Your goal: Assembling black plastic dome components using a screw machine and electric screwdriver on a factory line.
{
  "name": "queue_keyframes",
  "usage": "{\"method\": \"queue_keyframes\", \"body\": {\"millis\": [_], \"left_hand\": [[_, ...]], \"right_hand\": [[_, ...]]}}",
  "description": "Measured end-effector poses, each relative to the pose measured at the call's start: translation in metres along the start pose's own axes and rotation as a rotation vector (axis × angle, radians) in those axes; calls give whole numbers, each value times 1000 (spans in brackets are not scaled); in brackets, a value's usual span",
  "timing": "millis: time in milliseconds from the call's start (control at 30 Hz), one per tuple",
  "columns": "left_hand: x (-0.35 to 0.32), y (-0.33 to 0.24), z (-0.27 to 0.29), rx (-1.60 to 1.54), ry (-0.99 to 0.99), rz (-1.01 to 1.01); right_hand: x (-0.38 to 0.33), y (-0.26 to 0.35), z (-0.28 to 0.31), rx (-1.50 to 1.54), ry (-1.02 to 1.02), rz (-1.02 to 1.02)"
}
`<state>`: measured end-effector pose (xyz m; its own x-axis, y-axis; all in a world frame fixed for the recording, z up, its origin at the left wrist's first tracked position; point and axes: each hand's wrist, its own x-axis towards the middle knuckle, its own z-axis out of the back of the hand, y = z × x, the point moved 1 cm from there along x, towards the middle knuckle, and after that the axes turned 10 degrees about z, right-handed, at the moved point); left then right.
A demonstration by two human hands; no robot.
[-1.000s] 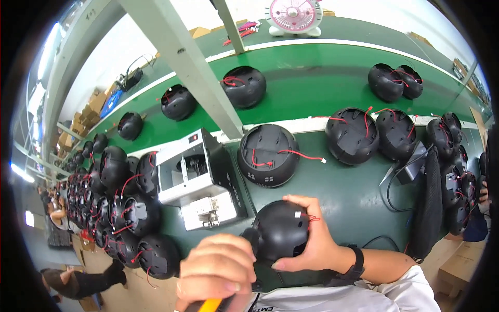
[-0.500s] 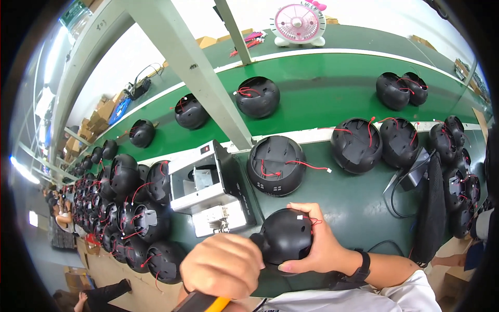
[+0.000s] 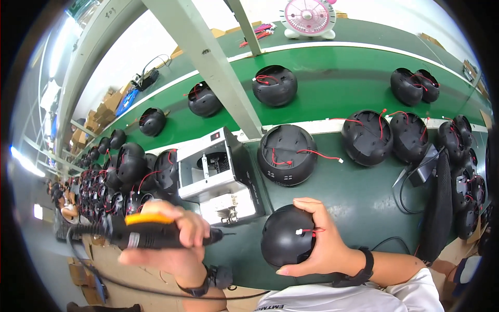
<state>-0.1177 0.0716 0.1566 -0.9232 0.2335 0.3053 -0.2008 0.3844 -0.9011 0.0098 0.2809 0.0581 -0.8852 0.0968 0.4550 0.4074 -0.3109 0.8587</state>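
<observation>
Flanking a bare patch of green bench point(image 3: 364, 197), a white machine point(image 3: 218, 177) stands left and black shells crowd right. Right hand point(image 3: 325, 242) wraps a black dome housing point(image 3: 286, 242) at the near bench edge, fingers curled over its top and side. Left hand point(image 3: 174, 244), fist closed, holds an electric screwdriver point(image 3: 150, 236) level, tip pointing toward the housing, just apart.

The right hand point(image 3: 325, 244) has its grip cupped around a black dome-shaped shell point(image 3: 287, 243) resting on the green tabletop point(image 3: 364, 192). The left hand point(image 3: 174, 244) clasps a black power screwdriver point(image 3: 156, 236) with a yellow trigger, its tip pointing toward the shell. Just behind stands a small white machine point(image 3: 215, 174), with more black shells point(image 3: 287, 154) spread around it.
</observation>
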Motion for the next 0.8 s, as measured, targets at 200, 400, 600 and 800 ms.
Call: {"method": "queue_keyframes", "body": {"millis": [200,400,600,800], "left_hand": [[-30,-44,-46,-225,371,-254],[-30,-33,-71,-128,540,-250],[-34,-27,-74,-178,561,-314],[-27,-27,-82,-138,635,-292]], "right_hand": [[6,13,-5,-39,10,17],[6,15,-3,-73,10,-1],[7,16,-5,-76,7,4],[7,15,-1,-85,-26,-6]]}}
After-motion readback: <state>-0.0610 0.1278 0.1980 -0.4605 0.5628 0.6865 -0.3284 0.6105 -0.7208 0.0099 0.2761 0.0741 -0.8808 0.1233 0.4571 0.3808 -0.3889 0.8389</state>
